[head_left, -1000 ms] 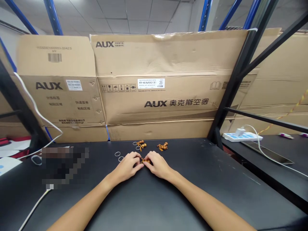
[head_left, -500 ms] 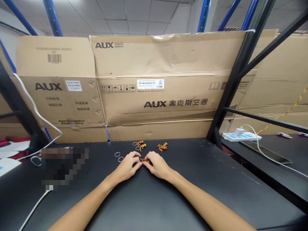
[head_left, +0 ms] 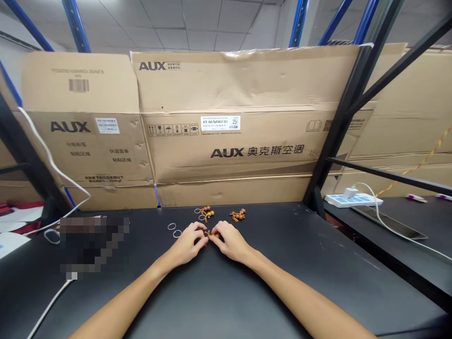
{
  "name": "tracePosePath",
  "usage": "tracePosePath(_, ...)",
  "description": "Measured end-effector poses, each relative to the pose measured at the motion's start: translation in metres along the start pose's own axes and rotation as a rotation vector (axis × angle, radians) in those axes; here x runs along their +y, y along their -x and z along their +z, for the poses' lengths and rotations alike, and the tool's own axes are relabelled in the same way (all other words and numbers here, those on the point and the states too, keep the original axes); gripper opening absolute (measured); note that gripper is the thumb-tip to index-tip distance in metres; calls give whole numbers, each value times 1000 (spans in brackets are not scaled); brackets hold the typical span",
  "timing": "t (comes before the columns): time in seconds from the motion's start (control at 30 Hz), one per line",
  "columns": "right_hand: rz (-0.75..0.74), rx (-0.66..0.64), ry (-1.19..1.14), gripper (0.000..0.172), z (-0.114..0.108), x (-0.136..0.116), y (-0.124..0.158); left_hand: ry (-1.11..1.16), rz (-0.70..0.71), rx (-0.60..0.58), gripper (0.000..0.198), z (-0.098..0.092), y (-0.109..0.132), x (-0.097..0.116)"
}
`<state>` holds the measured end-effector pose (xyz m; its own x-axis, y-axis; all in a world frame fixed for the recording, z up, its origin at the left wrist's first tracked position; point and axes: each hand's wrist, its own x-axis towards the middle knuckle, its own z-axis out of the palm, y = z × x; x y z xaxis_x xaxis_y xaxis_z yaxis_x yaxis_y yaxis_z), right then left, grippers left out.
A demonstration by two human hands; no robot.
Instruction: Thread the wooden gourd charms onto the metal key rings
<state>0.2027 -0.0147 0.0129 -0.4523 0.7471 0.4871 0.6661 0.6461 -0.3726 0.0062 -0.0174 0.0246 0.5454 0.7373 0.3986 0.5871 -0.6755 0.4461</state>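
My right hand (head_left: 231, 241) grips a small brown beaded figure (head_left: 213, 235) just above the black table (head_left: 197, 301). My left hand (head_left: 189, 242) meets its left end with curled fingers; whatever lies between those fingertips is too small to make out. Behind my hands are more brown figures, some at the back centre (head_left: 208, 213) and some a little to the right (head_left: 238, 214). Metal rings (head_left: 171, 226) lie left of my left hand, one (head_left: 177, 233) close to its knuckles, others beside the back centre figures.
Large cardboard panels (head_left: 226, 165) stand along the back edge. A pixelated dark object (head_left: 88, 245) with a white cable is on the left. Right of a black metal post (head_left: 339, 117) are a power strip (head_left: 353, 201) and a phone-like slab (head_left: 391, 223).
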Motion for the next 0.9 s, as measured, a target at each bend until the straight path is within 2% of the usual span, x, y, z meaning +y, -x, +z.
tracePosePath(0.2,118,5,84,7,1,6,-1,40,74,-60,22,-3,1,7)
tracePosePath(0.3,80,15,17,7,1,4,-1,29,56,-56,25,-1,2,6)
tracePosePath(0.4,-11,24,-57,5,0,1,0,8,16,-6,35,2,2,0)
tracePosePath(0.47,-36,29,-61,4,0,0,0,-10,0,16,34,2,2,-3)
tracePosePath(0.57,34,33,2,7,0,2,-1,-9,28,10,26,1,1,-3)
tracePosePath(0.7,128,42,61,6,0,4,-2,3,126,-43,24,-1,2,3)
tracePosePath(0.9,33,31,-55,6,0,4,-1,-60,76,-19,23,-5,3,2)
